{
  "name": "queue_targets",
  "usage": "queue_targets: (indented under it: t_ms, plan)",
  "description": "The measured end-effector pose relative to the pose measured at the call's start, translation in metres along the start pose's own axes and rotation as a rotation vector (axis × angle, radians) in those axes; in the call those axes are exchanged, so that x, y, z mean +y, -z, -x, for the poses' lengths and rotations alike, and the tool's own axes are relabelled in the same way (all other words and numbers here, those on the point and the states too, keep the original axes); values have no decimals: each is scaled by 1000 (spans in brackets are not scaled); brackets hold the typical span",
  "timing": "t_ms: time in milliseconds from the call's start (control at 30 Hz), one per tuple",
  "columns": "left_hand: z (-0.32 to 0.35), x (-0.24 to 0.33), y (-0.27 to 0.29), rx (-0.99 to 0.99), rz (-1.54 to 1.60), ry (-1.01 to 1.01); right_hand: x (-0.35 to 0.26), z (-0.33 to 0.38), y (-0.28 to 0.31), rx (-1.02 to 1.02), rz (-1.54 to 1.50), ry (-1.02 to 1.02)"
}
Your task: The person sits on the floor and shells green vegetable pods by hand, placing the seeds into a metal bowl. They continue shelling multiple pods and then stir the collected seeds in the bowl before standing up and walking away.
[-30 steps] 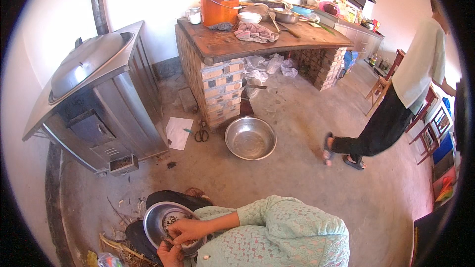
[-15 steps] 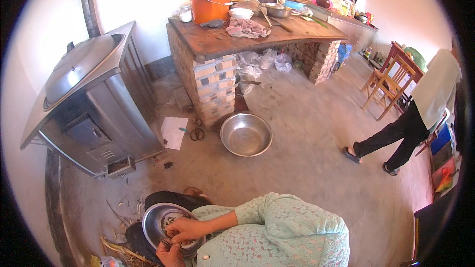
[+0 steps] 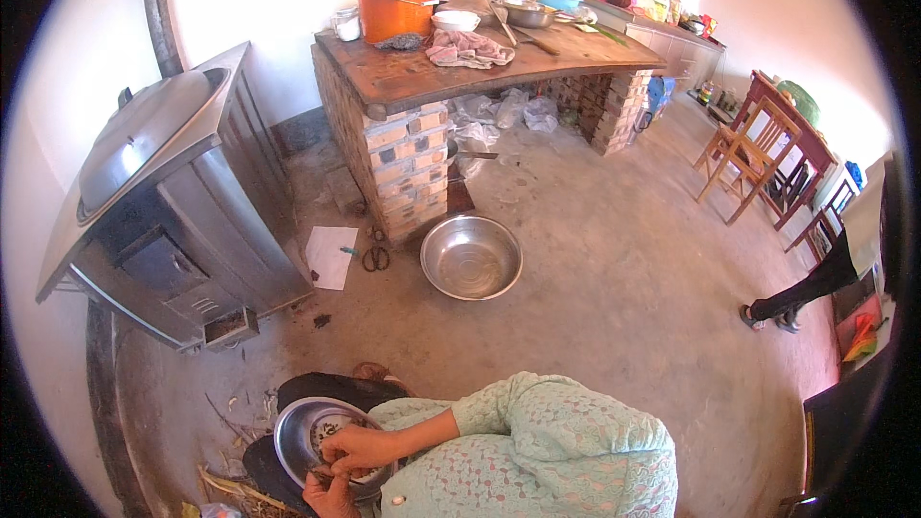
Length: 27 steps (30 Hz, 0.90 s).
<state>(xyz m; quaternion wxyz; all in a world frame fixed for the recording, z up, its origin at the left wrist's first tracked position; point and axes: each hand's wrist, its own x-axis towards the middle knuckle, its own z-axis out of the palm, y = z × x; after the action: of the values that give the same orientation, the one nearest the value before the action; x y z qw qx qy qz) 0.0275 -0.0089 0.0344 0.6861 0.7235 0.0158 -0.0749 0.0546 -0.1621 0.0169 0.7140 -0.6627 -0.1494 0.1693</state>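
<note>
A metal bowl (image 3: 287,430) rests tilted on my lap, with small dark and pale bits (image 3: 331,430) inside. Over its near side my right hand (image 3: 357,448) is closed, its fingers bent in a pinch toward the other hand. My left hand (image 3: 331,496) is closed too, at the bowl's near rim, fingertips close to those of the right. Whatever sits between the fingers is too small to make out. My right arm wears a pale green knitted sleeve (image 3: 499,412).
Ahead on the floor stands a wide metal basin (image 3: 470,259), beside scissors (image 3: 376,257) and white paper (image 3: 331,257). A metal stove (image 3: 221,221) is at left, a brick-legged counter (image 3: 403,77) beyond. Dry stalks (image 3: 240,489) lie near my left. Another person (image 3: 815,283) is at far right.
The other person has walked farther to the right and is now partly cut off by the picture's edge. My hands stay over the bowl with almost the same pinch.
</note>
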Motion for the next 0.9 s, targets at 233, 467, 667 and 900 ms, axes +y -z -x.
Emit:
queue_targets:
  t_ms: [233,467,667,900]
  plan:
    - [-1,-8,1,-26,59,-8,-7,4,0,4,64,27]
    - [0,10,2,-101,-87,12,6,-3,-1,21,332,266]
    - [-3,8,-4,-2,-98,9,8,-2,7,-26,414,195]
    - [-7,-3,18,-91,-205,107,-4,-7,6,-109,409,188]
